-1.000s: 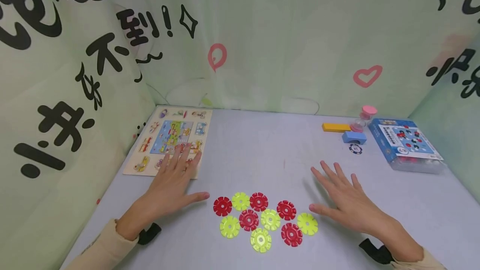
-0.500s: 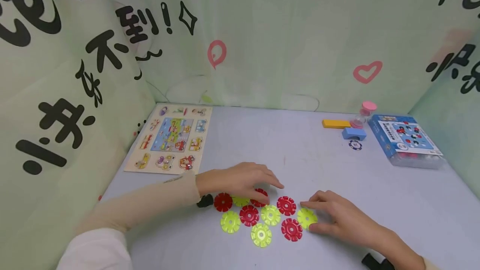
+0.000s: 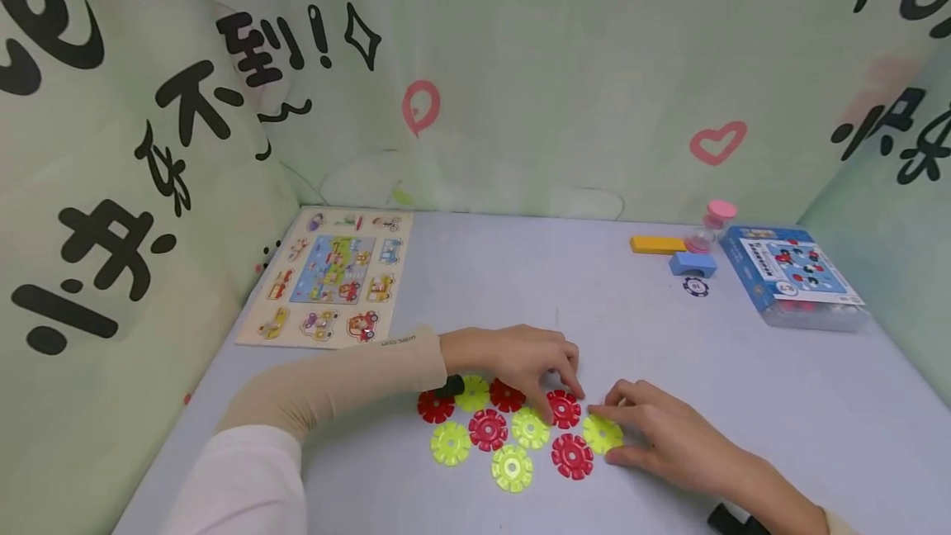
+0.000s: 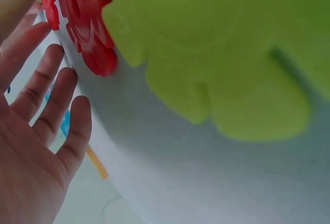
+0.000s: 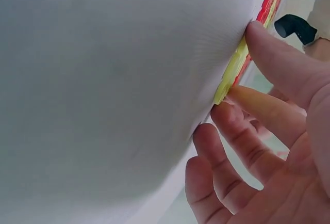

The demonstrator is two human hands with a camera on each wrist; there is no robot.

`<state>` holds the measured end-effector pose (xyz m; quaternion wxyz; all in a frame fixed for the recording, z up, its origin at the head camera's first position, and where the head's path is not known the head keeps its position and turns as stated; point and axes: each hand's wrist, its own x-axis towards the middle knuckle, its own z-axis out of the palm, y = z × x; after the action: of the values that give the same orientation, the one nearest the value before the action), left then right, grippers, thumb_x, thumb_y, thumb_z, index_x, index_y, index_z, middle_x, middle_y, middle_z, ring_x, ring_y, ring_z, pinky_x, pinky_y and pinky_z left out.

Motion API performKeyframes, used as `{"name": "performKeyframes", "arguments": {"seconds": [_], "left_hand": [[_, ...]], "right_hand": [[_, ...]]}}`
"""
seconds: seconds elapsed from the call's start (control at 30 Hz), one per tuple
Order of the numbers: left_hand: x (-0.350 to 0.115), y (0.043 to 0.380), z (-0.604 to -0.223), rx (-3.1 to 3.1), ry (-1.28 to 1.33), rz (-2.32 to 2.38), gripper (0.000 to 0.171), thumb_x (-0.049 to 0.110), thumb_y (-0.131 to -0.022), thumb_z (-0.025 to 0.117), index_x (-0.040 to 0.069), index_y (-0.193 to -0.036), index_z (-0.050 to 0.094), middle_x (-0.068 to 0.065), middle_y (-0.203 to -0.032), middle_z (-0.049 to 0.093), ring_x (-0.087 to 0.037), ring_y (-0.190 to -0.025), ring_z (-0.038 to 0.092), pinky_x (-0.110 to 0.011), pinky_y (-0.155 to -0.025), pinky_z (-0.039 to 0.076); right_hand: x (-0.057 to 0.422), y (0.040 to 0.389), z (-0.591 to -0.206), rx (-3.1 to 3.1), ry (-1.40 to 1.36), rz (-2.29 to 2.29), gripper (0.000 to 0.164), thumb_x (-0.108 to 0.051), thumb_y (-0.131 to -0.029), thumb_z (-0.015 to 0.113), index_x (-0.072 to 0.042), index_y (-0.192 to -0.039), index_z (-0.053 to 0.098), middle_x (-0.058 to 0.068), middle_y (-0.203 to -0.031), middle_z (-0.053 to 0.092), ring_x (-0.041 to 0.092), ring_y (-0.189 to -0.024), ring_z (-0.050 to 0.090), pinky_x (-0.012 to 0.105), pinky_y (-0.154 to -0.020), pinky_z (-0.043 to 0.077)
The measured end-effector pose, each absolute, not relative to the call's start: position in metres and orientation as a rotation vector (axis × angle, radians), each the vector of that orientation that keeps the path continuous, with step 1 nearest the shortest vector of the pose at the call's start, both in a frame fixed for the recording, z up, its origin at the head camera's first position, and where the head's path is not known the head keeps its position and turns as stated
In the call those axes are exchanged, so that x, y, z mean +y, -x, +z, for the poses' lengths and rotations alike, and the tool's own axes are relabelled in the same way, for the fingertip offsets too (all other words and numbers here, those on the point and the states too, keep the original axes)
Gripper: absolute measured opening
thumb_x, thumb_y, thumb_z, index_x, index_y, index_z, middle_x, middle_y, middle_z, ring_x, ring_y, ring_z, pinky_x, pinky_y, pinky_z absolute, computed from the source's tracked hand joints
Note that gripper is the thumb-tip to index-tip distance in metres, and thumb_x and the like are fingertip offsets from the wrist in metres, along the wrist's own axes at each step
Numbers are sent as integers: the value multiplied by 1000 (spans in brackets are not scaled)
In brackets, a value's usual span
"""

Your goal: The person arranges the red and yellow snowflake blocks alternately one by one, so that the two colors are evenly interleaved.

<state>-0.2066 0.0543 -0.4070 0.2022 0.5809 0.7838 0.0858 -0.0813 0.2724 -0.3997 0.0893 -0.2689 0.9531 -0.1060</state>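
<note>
Red and yellow-green plastic discs with notched rims lie flat in a loose group on the table. My left hand (image 3: pixel 526 360) reaches across from the left, thumb and index fingertip at opposite edges of a red notched disc (image 3: pixel 564 409). The left wrist view shows the other fingers spread apart. At the group's right end, my right hand (image 3: pixel 672 440) pinches a yellow-green notched disc (image 3: pixel 603 434) by its rim between thumb and index finger. Just below the left hand's disc lies another red disc (image 3: pixel 572 456). My left wrist partly covers the back left discs.
A picture puzzle board (image 3: pixel 253 333) lies at the back left. At the back right are a yellow block (image 3: pixel 657 245), a blue block (image 3: pixel 693 263), a pink-capped clear container (image 3: pixel 709 229), a patterned chip (image 3: pixel 696 287) and a blue box (image 3: pixel 791 271). Curtains enclose the table.
My left hand has swung from beside the puzzle board rightward over the discs to a red one. My right hand has come down and taken a yellow-green disc by its rim.
</note>
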Motion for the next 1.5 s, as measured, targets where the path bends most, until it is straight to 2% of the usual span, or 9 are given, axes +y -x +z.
{"name": "performKeyframes", "arguments": {"seconds": [0.23,0.53,0.7,0.87,1.0,1.2,1.5], "left_hand": [[59,207,-411,2201,-1628,216,48,53,-70,76,45,-116,64,18,-108,53,2,-94,44,-12,-72,40],[60,206,-408,2168,-1645,225,45,50,-71,77,39,-112,65,22,-109,57,4,-97,49,-13,-79,41],[57,206,-407,2144,-1658,268,48,49,-72,76,38,-117,65,24,-103,62,4,-87,53,-11,-72,43],[58,204,-404,2118,-1646,282,46,45,-76,75,36,-120,65,20,-101,61,5,-81,55,-9,-67,44],[61,200,-403,2109,-1621,276,46,46,-77,75,34,-120,65,18,-102,60,5,-83,55,-8,-68,44],[62,195,-403,2136,-1603,250,53,51,-70,78,34,-119,66,20,-104,60,4,-87,54,-8,-70,43],[66,192,-405,2209,-1618,217,45,53,-69,77,35,-109,69,21,-103,60,4,-91,51,-11,-74,41]], "right_hand": [[271,82,-402,2857,790,-296,46,-53,-73,73,-32,-114,68,-18,-100,53,0,-89,47,22,-73,50],[269,82,-403,2874,782,-265,48,-52,-72,74,-31,-115,67,-17,-101,54,0,-89,47,23,-74,50],[268,81,-401,2877,776,-248,48,-51,-72,74,-31,-115,67,-16,-102,55,1,-89,48,25,-75,51],[268,80,-401,2888,773,-228,49,-52,-72,75,-32,-115,67,-16,-102,55,1,-90,49,24,-75,52],[268,79,-402,2895,776,-226,49,-52,-71,75,-31,-116,67,-16,-102,55,1,-91,49,24,-75,53],[268,78,-402,2888,774,-226,49,-51,-72,74,-31,-116,67,-16,-102,55,1,-91,49,25,-75,53],[268,79,-402,2891,755,-223,50,-53,-71,75,-31,-116,67,-16,-102,54,2,-91,49,23,-74,53]]}}
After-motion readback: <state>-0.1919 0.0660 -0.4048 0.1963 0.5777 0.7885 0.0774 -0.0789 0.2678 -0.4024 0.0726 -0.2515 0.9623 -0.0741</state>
